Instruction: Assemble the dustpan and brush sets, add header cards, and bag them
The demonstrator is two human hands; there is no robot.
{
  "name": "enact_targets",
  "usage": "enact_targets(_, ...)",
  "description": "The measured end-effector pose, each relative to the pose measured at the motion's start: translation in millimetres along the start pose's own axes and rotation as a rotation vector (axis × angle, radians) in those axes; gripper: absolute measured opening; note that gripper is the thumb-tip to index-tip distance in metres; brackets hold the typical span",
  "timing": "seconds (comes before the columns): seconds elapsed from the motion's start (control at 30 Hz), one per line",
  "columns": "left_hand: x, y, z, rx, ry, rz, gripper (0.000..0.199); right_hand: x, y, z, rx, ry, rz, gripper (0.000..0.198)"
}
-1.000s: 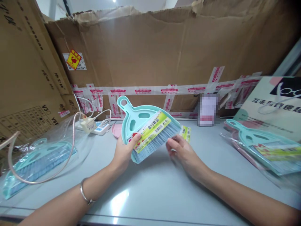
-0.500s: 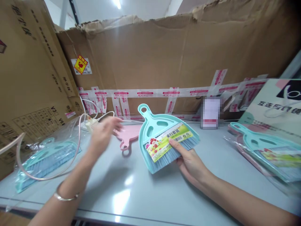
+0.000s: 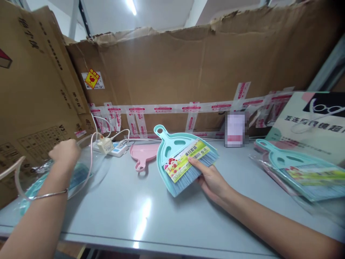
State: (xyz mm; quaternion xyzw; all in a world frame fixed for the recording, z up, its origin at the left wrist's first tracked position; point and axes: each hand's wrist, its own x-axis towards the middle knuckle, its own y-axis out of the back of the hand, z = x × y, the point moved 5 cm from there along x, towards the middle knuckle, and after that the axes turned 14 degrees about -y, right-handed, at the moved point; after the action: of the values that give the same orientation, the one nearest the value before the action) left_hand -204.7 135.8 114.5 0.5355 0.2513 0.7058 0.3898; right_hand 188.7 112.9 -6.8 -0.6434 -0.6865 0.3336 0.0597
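My right hand [image 3: 214, 181] grips a mint dustpan [image 3: 178, 140] with a blue-bristled brush [image 3: 185, 180] lying in it, thumb on the printed card label [image 3: 185, 160]. The set is held tilted above the table, handle upward. At the left, my left hand [image 3: 64, 153] is a closed fist with its fingers turned away, so what it holds, if anything, is hidden. Under and behind that hand lies another mint dustpan set [image 3: 35, 190] in clear plastic, partly covered by my forearm. A small pink dustpan [image 3: 144, 154] rests on the table between my hands.
A white power strip [image 3: 118, 148] with a plug and cables [image 3: 91, 158] lies at the back left. More bagged dustpan sets [image 3: 299, 165] lie right, before a printed board [image 3: 304, 122]. A blurred phone-like object [image 3: 235, 129] leans against the large carton [image 3: 167, 72].
My left hand has moved left, from near the pink dustpan to over the bagged set. My right hand still holds the mint set. The view has shifted slightly.
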Motion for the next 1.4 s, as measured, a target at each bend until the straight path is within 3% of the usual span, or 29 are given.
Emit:
enact_targets(0.07,-1.7,19.2,15.6,0.267,0.084,0.1,0.025,-1.5,0.1,-5.2,0.002,0.001,0.008,0.033)
enact_targets(0.1,-4.0,30.8,32.6,0.396,0.057,0.194,0.025,-2.4,-0.1,-8.1,0.007,0.006,0.009,0.034)
enact_targets(0.17,-13.7,48.3,78.4,0.524,-0.113,0.416,0.03,-4.9,-1.0,-13.5,0.015,0.017,0.0,0.037)
enact_targets(0.2,-19.5,50.2,102.6,0.533,-0.229,0.459,0.033,-6.6,-1.3,-15.9,0.016,0.016,-0.005,0.04)
enact_targets(0.3,-40.1,42.9,163.6,0.505,-0.506,0.586,0.028,-13.6,1.5,-24.5,0.012,0.004,-0.016,0.044)
enact_targets(0.4,-52.1,15.2,198.8,0.51,-0.744,0.599,0.018,-21.1,12.2,-39.0,0.033,0.005,-0.033,0.041)
enact_targets(0.5,-49.2,-21.7,206.4,0.517,-0.833,0.477,0.023,-23.0,22.8,-49.6,-0.024,-0.09,-0.117,0.034)
enact_targets(0.7,-43.7,-77.3,192.4,0.49,-0.824,0.118,0.027,-17.6,26.3,-37.9,-0.274,-0.327,-0.207,0.033)
enact_targets(0.83,-45.9,-91.5,183.9,0.454,-0.797,-0.057,0.026,-16.8,22.6,-28.1,-0.271,-0.328,-0.182,0.032)
enact_targets(1.03,-45.0,-93.7,178.2,0.468,-0.686,-0.189,0.018,-16.8,21.4,-24.5,-0.294,-0.259,-0.134,0.033)
enact_targets(1.17,-56.3,-99.1,189.8,0.384,-0.749,-0.196,0.015,-13.5,18.2,-14.7,-0.279,-0.225,-0.093,0.032)
enact_targets(1.4,-93.7,-94.2,227.2,0.142,-1.055,0.104,0.02,-7.6,10.7,10.6,-0.07,-0.228,-0.083,0.039)
